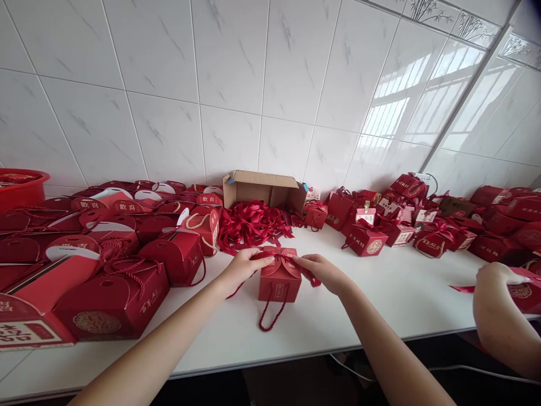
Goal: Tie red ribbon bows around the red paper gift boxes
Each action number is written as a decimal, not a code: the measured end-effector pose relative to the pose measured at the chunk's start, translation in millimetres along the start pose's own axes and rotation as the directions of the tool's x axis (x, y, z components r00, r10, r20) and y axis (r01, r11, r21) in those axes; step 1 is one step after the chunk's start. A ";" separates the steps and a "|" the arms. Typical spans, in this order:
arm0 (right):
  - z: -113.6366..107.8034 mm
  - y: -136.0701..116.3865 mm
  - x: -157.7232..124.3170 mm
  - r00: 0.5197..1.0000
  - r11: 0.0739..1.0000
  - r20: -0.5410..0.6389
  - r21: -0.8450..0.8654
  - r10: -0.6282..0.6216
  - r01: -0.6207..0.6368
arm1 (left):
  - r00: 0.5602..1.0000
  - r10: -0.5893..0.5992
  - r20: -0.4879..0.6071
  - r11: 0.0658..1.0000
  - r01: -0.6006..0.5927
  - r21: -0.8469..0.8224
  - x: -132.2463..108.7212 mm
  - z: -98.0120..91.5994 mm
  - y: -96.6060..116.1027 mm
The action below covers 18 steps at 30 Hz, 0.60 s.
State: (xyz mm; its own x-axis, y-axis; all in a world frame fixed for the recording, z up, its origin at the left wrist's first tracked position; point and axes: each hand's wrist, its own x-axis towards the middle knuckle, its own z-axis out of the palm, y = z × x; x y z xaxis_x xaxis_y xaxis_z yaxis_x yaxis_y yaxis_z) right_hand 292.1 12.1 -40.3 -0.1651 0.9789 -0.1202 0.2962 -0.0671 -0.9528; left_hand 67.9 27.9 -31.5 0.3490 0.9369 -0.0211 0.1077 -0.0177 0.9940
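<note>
A small red gift box [270,285] stands upright on the white table in front of me, its twisted cord handle [271,326] hanging down the near side. Across its top runs a dark red ribbon [282,255]. My left hand [247,265] pinches the ribbon at the box's upper left, thumb toward the middle. On the other side, my right hand [320,269] has its fingers closed on the ribbon at the upper right. One ribbon end dangles below each hand. The fingertips hide part of the ribbon's middle.
Rows of red gift boxes [110,304] fill the left side. An open cardboard carton [264,179] with a heap of red ribbons [256,223] stands behind. Ribboned boxes [367,241] crowd the back right. A co-worker's hand [494,276] is at the far right; a red basin [29,189] sits far left.
</note>
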 end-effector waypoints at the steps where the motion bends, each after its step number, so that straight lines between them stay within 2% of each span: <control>1: 0.1 0.9 0.2 1.000 0.999 0.024 0.033 -0.016 0.015 | 1.000 0.002 0.009 1.000 -0.002 -0.028 0.5 -0.4 -1.7; 4: 3.3 4.8 1.5 0.997 0.992 0.053 0.111 -0.062 0.055 | 1.000 0.002 0.027 0.991 0.002 -0.131 3.1 -1.3 -7.5; 6: 5.7 7.0 2.1 0.996 0.988 0.057 0.138 -0.072 0.064 | 1.000 0.004 0.001 0.986 -0.003 -0.168 4.9 -1.0 -10.6; 10: 7.5 7.1 0.0 0.994 0.985 0.078 0.160 -0.080 0.066 | 0.996 0.012 -0.085 0.989 -0.024 -0.148 6.2 1.7 -14.8; 18: 4.8 6.2 -3.0 0.990 0.980 0.115 0.188 -0.081 0.058 | 0.991 0.039 -0.124 0.989 -0.056 -0.139 2.0 7.6 -14.8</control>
State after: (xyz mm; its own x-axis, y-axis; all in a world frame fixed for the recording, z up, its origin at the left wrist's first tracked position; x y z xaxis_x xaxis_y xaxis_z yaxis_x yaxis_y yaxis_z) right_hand 289.9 7.8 -47.1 -0.2953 0.9525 -0.0742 0.1040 -0.0451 -0.9936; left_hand 74.1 27.4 -47.1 0.2346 0.9716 0.0308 -0.0427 -0.0214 0.9989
